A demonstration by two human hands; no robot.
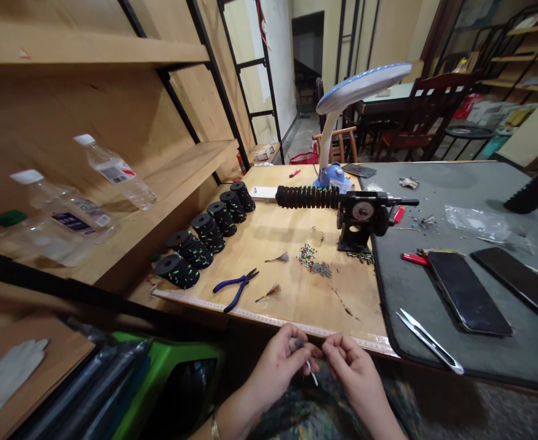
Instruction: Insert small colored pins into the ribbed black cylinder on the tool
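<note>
Just off the table's front edge, my left hand point(288, 360) is closed with fingers bent inward. A thin white stick-like piece point(312, 373) pokes out below its fingers, and a small dark grey bit point(299, 343) shows between them. My right hand point(349, 363) faces it a short gap away, thumb and forefinger pinched together; whatever they grip is too fine to see. On the board beyond lie blue-handled pliers point(236, 287), two small feathery bundles of fibres point(280, 258), a pile of coloured beads point(306, 255), small grey metal pieces point(321, 269) and a thin beaded line point(343, 303).
Several black spools point(177, 271) stand along the left side. A black winding device point(361, 220) carries a wrapped roll point(308, 197), with a blue desk lamp point(331, 176) behind. On the grey mat point(406, 293) are tweezers point(429, 341) and phones point(468, 293). Plastic bottles point(117, 174) occupy the left shelf.
</note>
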